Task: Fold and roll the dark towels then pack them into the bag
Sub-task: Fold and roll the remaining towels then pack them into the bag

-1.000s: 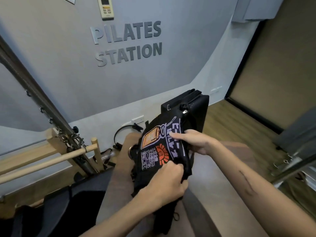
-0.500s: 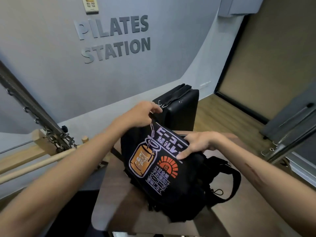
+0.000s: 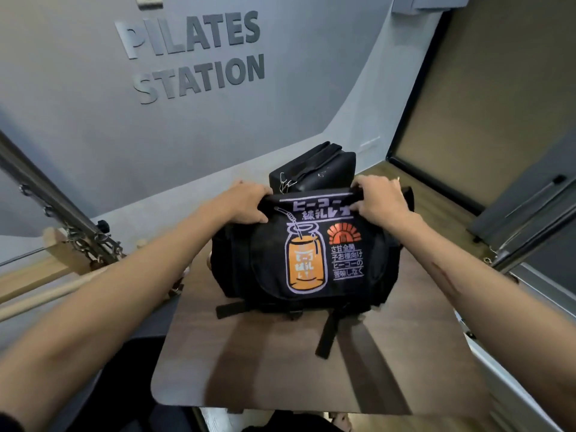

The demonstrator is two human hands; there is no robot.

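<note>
bag [image 3: 307, 260] sits centre frame on the brown table [image 3: 311, 369], flap printed side up; soft fabric, looks light and floppy, so it'll sag unless taken at the stiffer top edge or the straps. left hand [image 3: 249, 201] and right hand [image 3: 378, 199] both curl fingers round that far top edge. No towels visible. Vs 0.5 s ago: bag squared up to camera, right hand moved off the flap to the top edge, left hand lower

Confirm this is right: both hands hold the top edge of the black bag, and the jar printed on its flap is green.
Not quite. The head view shows the left hand and right hand gripping the black bag's top edge, but the printed jar is orange, not green.
</note>
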